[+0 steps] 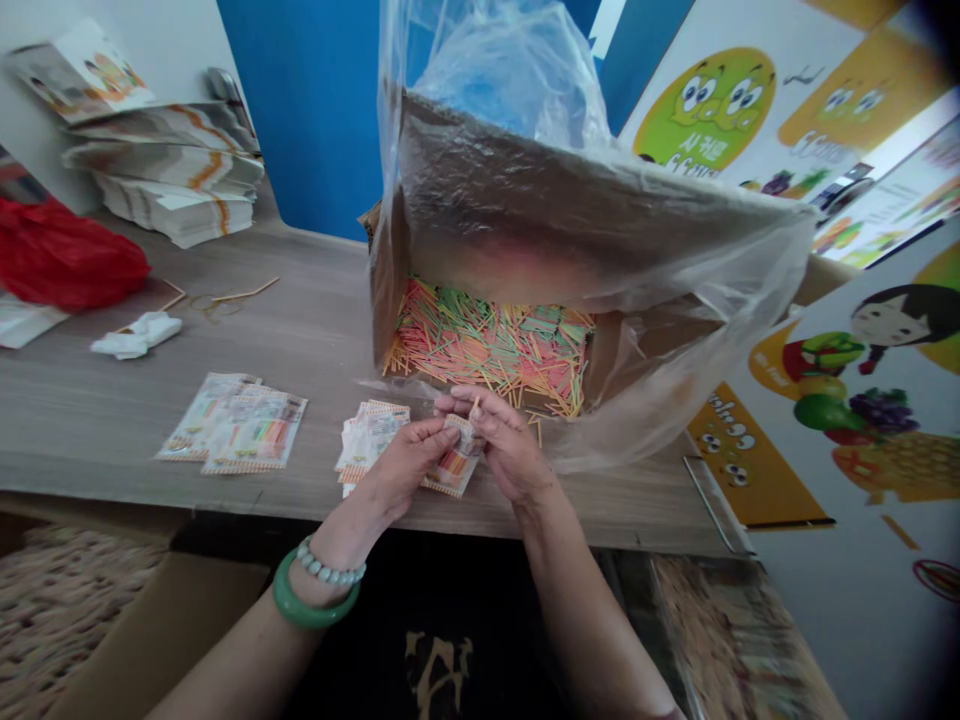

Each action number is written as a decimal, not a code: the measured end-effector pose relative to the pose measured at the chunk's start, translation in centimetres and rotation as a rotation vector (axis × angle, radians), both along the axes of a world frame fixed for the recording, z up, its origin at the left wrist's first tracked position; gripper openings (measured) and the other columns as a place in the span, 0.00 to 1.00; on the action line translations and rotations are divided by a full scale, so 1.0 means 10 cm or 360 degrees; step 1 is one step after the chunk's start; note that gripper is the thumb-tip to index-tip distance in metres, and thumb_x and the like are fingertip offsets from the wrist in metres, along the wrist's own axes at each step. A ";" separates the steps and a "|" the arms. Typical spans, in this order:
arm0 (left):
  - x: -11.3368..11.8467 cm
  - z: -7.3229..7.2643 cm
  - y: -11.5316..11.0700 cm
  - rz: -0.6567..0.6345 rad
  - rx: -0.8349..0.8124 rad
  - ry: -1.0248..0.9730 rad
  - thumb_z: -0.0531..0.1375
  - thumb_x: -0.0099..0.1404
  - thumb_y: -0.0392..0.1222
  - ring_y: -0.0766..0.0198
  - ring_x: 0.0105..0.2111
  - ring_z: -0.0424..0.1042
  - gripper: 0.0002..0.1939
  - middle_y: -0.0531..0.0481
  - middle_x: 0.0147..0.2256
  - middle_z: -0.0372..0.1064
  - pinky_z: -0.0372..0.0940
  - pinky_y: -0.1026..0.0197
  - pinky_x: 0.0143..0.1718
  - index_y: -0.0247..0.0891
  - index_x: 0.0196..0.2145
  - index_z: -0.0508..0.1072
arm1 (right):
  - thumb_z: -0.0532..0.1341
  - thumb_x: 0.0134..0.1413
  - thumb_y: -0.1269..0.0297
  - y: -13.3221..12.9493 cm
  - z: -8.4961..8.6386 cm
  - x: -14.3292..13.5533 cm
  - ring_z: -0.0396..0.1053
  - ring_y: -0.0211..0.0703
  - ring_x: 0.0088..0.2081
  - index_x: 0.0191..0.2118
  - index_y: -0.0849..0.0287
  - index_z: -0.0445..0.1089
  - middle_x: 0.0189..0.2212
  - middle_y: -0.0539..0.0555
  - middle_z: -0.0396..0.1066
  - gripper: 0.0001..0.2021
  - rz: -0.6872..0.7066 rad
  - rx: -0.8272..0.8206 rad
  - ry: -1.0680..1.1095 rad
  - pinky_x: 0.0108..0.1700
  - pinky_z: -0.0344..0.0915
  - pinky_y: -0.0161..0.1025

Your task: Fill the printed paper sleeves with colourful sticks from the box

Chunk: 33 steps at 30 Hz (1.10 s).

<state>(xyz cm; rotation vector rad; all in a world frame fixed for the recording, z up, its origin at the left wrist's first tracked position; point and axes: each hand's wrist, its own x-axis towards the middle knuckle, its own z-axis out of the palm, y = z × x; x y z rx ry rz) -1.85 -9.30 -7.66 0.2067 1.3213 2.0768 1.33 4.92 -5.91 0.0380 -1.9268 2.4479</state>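
Note:
Between my two hands, over the near part of the table, is a small clear packet with an orange striped edge and colored sticks inside. My left hand pinches the packet's upper left side between thumb and fingers. At its upper right, the fingers of my right hand are closed around a thin orange stick, whose tip shows above them. Just left of my left hand lies a stack of flat packets. Behind my hands, a plastic-lined cardboard box lies open toward me, holding a heap of thin sticks in pink, green, yellow and orange.
Filled packets lie overlapping at the left. Farther back are a crumpled white tissue, a red plastic bag and stacked flat cartons. The box's clear liner spills over the table at the right.

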 end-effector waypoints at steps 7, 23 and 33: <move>0.00 -0.02 -0.02 0.0055 -0.0010 -0.0027 0.70 0.54 0.51 0.66 0.29 0.70 0.16 0.51 0.29 0.74 0.63 0.61 0.35 0.35 0.32 0.78 | 0.63 0.53 0.60 0.00 -0.01 0.01 0.72 0.48 0.52 0.33 0.53 0.77 0.47 0.53 0.78 0.06 -0.0314 0.0076 -0.0023 0.56 0.66 0.48; 0.04 0.10 -0.18 0.0224 0.0035 0.0257 0.67 0.57 0.57 0.67 0.28 0.65 0.19 0.52 0.28 0.68 0.59 0.64 0.31 0.36 0.32 0.77 | 0.63 0.57 0.55 -0.13 0.04 0.10 0.62 0.53 0.64 0.50 0.46 0.76 0.59 0.51 0.70 0.15 -0.0159 0.0742 0.0233 0.68 0.53 0.57; -0.31 0.09 -1.16 0.0998 -0.1024 0.0703 0.59 0.64 0.43 0.60 0.32 0.71 0.16 0.49 0.34 0.74 0.65 0.59 0.35 0.38 0.48 0.77 | 0.57 0.57 0.61 -0.28 -0.17 0.05 0.74 0.52 0.43 0.42 0.51 0.75 0.39 0.54 0.79 0.11 -0.0171 0.1429 -0.0053 0.46 0.67 0.48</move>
